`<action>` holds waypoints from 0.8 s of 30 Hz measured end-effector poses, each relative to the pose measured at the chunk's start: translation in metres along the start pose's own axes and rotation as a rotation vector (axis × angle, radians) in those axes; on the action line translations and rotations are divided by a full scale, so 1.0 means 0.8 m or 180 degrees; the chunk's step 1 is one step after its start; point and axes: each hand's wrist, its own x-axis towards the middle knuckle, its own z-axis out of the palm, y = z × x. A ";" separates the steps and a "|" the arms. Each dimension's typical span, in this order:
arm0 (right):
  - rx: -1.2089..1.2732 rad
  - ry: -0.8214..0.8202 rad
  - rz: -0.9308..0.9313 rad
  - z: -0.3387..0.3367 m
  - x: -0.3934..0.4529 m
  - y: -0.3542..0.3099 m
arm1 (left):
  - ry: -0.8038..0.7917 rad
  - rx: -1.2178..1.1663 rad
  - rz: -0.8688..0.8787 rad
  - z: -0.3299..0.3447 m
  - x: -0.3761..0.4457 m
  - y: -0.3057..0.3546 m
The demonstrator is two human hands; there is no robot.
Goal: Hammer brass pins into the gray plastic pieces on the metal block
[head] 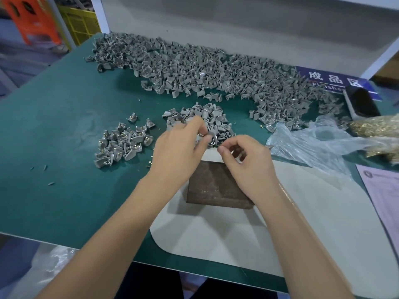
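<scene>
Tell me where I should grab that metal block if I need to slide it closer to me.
Grip the metal block across its left and right side faces, coming from above at its near end. The top is flat and bare there, while the left hand and right hand work over its far edge.

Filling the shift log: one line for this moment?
stage: picking | left hand: pinches gray piece | right hand: curled, contents unclear | metal block: bare

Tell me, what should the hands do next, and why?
Probably bring one gray piece down onto the metal block. The left hand pinches a piece at the near pile of gray pieces, the right hand is curled close beside it, and the block's top looks bare.
</scene>
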 end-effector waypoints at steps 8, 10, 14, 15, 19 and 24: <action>0.0382 -0.0148 0.0304 -0.006 -0.003 -0.010 | -0.0003 -0.1780 -0.0203 0.014 -0.020 -0.006; 0.0981 -0.0273 0.0471 -0.010 -0.004 -0.013 | -0.0166 -0.2380 -0.0305 0.013 -0.019 -0.006; 0.1441 -0.0484 0.0528 -0.018 -0.007 -0.012 | -0.0339 -0.3383 -0.0343 0.009 -0.022 -0.007; 0.1453 -0.0505 0.0498 -0.018 -0.006 -0.013 | -0.0348 -0.3359 -0.0308 0.008 -0.024 -0.007; 0.1203 -0.0166 0.0300 -0.014 -0.008 -0.016 | -0.0360 -0.2812 -0.0253 0.007 -0.035 -0.014; 0.0624 0.0333 -0.0027 -0.014 -0.028 -0.015 | -0.0191 -0.2921 -0.0359 -0.001 -0.043 -0.011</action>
